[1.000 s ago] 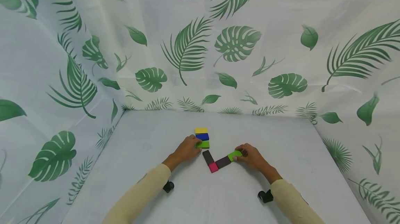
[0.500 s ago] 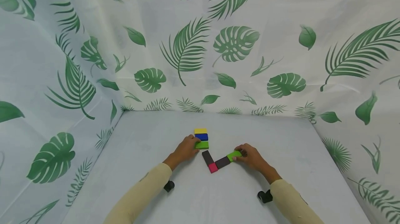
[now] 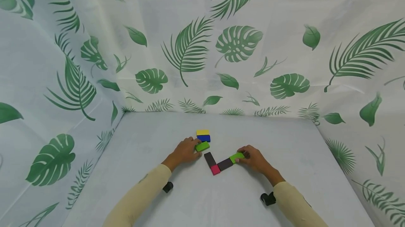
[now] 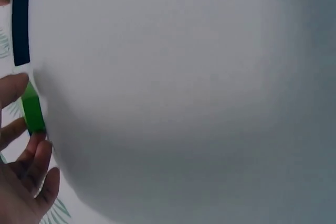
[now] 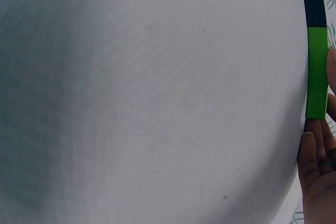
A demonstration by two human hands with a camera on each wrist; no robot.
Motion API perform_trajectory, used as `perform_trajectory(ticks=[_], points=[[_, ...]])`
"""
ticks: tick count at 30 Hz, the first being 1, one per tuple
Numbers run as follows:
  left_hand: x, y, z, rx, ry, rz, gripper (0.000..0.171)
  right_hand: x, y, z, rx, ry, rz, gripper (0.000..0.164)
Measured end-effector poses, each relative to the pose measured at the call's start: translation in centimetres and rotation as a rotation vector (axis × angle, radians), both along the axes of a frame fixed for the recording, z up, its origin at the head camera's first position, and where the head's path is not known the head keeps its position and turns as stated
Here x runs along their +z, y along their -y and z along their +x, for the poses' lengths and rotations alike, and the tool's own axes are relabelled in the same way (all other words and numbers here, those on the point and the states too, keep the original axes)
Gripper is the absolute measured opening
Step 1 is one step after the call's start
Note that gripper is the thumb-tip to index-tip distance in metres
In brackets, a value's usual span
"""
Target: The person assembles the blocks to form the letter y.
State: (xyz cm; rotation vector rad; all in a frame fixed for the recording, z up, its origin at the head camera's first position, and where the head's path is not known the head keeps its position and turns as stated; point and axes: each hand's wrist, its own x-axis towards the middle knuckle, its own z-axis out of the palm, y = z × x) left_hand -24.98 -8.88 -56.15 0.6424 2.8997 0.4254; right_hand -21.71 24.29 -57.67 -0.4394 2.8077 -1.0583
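Observation:
My left hand [image 3: 185, 151] pinches a green block [image 3: 203, 146] between thumb and fingers, and the block lies slanted below the blue block [image 3: 203, 138]. In the left wrist view, thumb and fingers sit at either end of this green block [image 4: 33, 113]. On the right, my right hand [image 3: 253, 159] grips another green block [image 3: 236, 157], whose end meets a black block [image 3: 225, 164]. A pink block [image 3: 215, 169] joins that black block to a second black block [image 3: 209, 159], forming a V. The right wrist view shows fingers along the right green block [image 5: 317, 72].
A yellow block [image 3: 203, 132] lies behind the blue one. The white tabletop [image 3: 215, 202] runs back to a leaf-print curtain [image 3: 196, 54], which also hangs at both sides. Black wrist cameras [image 3: 268, 199] sit under both forearms.
The left green block has turned from straight alongside the blue block to a slant, its right end swung upward. My left hand has shifted slightly left. The right hand and V of blocks stay put.

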Motion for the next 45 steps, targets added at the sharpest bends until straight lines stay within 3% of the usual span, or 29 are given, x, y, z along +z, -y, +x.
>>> perform_trajectory(ticks=[8, 16, 23, 29, 45], points=[[1.3, 0.8, -1.3, -0.100, 0.243, -0.036, 0.070, -0.1, -0.1, -0.1, -0.007, -0.001, 0.000, 0.040], [1.5, 0.8, -2.4, -0.166, 0.314, -0.073, 0.074, 0.1, 0.0, 0.1, -0.010, 0.008, -0.005, 0.039], [2.4, 0.4, -2.5, -0.143, 0.396, -0.111, 0.076, 0.1, 0.1, 0.1, -0.014, 0.017, -0.011, 0.040], [2.4, 0.2, -2.8, -0.146, 0.421, -0.078, 0.072, 0.2, 0.1, 0.1, -0.029, 0.023, -0.015, 0.039], [1.6, 0.2, -3.2, -0.145, 0.378, -0.005, 0.067, 0.0, 0.1, 0.0, -0.019, 0.008, -0.004, 0.040]])
